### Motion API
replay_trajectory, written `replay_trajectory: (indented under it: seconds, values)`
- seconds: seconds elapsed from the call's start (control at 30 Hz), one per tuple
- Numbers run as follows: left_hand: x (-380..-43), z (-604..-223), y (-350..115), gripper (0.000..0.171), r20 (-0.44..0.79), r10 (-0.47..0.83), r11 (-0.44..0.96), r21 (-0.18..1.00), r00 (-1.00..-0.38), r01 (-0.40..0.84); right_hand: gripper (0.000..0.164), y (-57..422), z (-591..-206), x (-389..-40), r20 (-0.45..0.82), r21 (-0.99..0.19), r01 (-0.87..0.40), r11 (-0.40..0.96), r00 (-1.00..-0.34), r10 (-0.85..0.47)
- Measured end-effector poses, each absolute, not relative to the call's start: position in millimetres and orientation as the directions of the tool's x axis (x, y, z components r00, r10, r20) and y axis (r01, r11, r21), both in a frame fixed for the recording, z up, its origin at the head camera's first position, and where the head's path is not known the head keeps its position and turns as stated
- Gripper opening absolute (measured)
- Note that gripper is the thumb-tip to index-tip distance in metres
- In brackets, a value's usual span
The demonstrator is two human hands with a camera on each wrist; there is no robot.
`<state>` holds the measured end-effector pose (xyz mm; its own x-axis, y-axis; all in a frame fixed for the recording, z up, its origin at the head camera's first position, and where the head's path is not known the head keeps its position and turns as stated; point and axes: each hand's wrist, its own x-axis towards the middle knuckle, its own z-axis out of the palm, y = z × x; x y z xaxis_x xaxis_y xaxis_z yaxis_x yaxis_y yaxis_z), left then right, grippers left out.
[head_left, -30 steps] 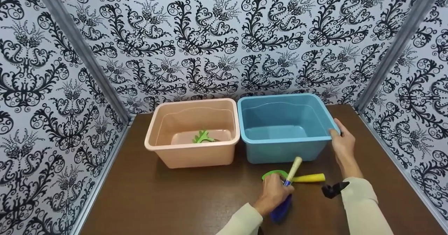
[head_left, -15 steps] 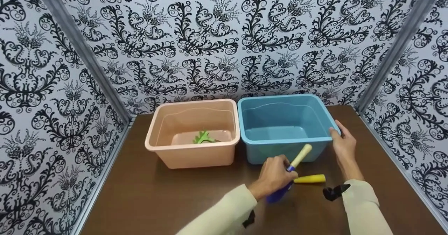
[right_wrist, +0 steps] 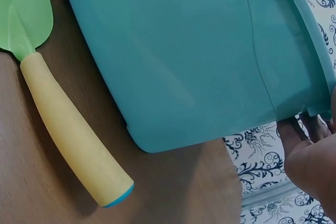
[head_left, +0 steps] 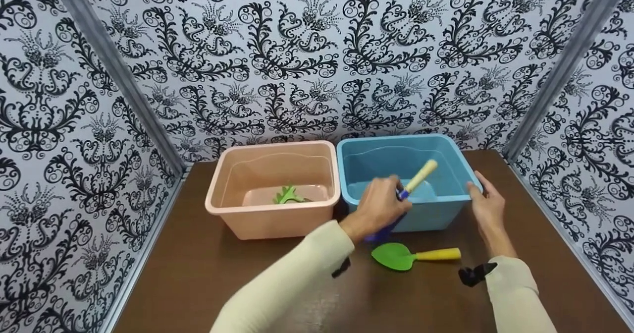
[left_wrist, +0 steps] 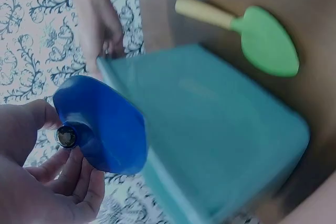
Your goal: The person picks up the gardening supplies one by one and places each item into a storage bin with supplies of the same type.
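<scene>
My left hand (head_left: 377, 205) grips a blue hand trowel (left_wrist: 113, 129) by the neck, over the front rim of the blue plastic tub (head_left: 411, 216). The trowel's pale wooden handle (head_left: 421, 175) points up and to the right, and its blade hangs below the hand in front of the tub wall. At the tub's right front corner, my right hand (head_left: 487, 205) pinches the rim, thumb on top and fingers underneath. A green trowel (head_left: 395, 256) with a yellow handle (right_wrist: 73, 129) lies on the table in front of the tub.
To the left of the blue tub, close beside it, stands a peach tub (head_left: 277, 221) with a small green rake head (head_left: 287, 194) inside. Patterned walls enclose the brown table (head_left: 237, 283) at the back and both sides.
My left hand has lifted the blue trowel off the table area and carried it forward to the blue tub's rim, uncovering the green trowel. My right hand keeps its hold on the rim.
</scene>
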<state>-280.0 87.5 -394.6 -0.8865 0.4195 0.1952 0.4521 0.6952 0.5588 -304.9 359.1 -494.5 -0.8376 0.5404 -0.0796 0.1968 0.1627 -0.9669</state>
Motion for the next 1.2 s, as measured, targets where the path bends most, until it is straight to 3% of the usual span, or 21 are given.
replay_trajectory:
  seconds: [0.33,0.77,1.2]
  values:
    - [-310,-366,90,0.014,0.338,0.525,0.771,0.201,-0.781,0.604,0.055,360,-495,-303,-0.068,-0.964,0.193,0.185,-0.846,0.529]
    - [-333,-386,105,0.015,0.301,0.616,0.783,-0.131,-0.728,0.608,0.056,361,-495,-302,-0.075,-0.963,0.196,0.187,-0.855,0.513]
    - [-335,-414,120,0.013,0.316,0.650,0.760,-0.246,-0.691,0.602,0.056,361,-495,-303,-0.064,-0.957,0.196,0.212,-0.860,0.506]
